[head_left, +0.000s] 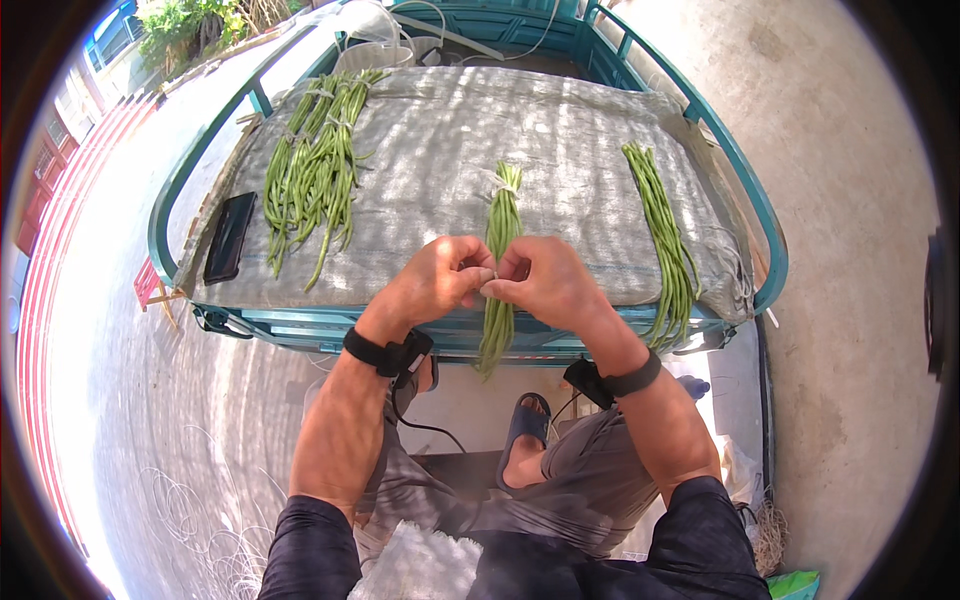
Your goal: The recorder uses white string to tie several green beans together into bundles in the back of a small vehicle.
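Fingers (476, 276) of left hand (437, 278) and right hand (552, 284) pinch tight, mid-frame, over green bean bundle (497, 332); anything gripped indiscernible.

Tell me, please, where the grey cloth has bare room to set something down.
The grey cloth is free in two patches: between the left bean bundles and the middle bundle, and between that and the right bunch. Crowded: the left side, with phone and bundles, and centre front, where left hand and right hand meet.

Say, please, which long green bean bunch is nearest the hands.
The middle long green bean bunch, beneath the left hand and right hand; the left bunches and right bunch lie apart from both.
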